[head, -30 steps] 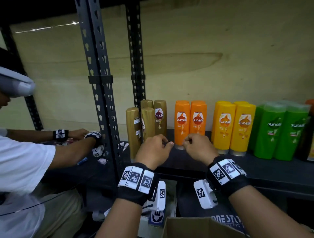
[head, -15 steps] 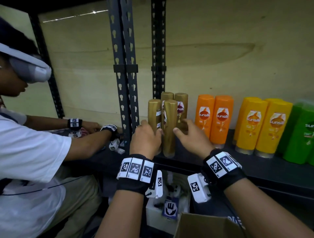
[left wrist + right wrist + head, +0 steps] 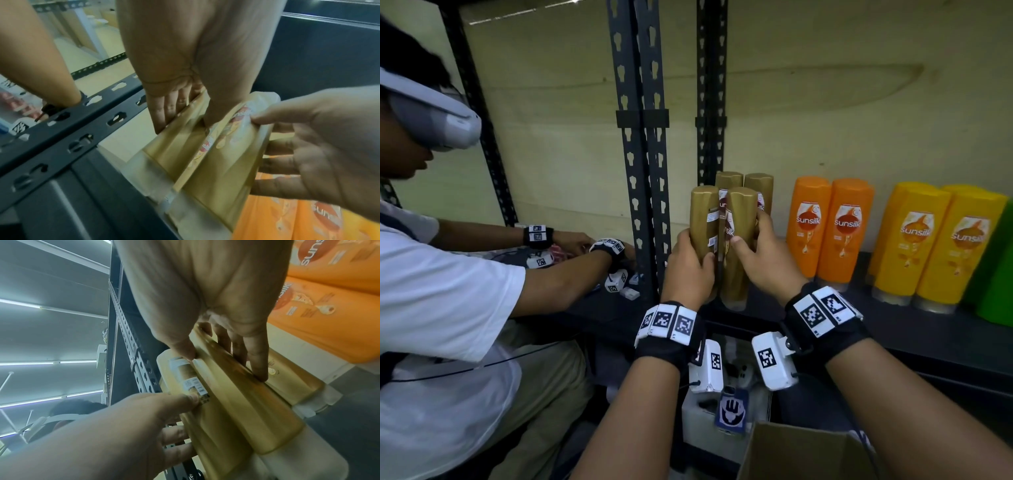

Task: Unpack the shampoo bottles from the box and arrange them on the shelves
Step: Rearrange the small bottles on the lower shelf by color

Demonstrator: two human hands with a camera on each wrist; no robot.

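Note:
Four gold shampoo bottles stand in a tight cluster at the left end of the dark shelf [image 3: 893, 329]. My left hand [image 3: 688, 267] grips the front-left gold bottle [image 3: 703, 219], thumb on its face and fingers round its left side. My right hand [image 3: 762, 255] grips the front-right gold bottle [image 3: 741, 216] the same way from the right. In the left wrist view, my left hand [image 3: 185, 73] clasps its bottle [image 3: 174, 146]. The right wrist view shows the right hand [image 3: 205, 305] pinching its bottle [image 3: 236, 379]. Two rear gold bottles [image 3: 758, 183] stand just behind.
Right of the gold cluster stand two orange bottles [image 3: 825, 229], then yellow bottles [image 3: 941, 243] and green ones [image 3: 1000, 274]. A black slotted upright [image 3: 640, 171] rises close on the left. Another person [image 3: 441, 291] works beyond it. An open cardboard box [image 3: 801, 452] sits below.
Both hands left the shelf front near the orange bottles, moved left and took hold of the two front gold bottles. The view swung left with them.

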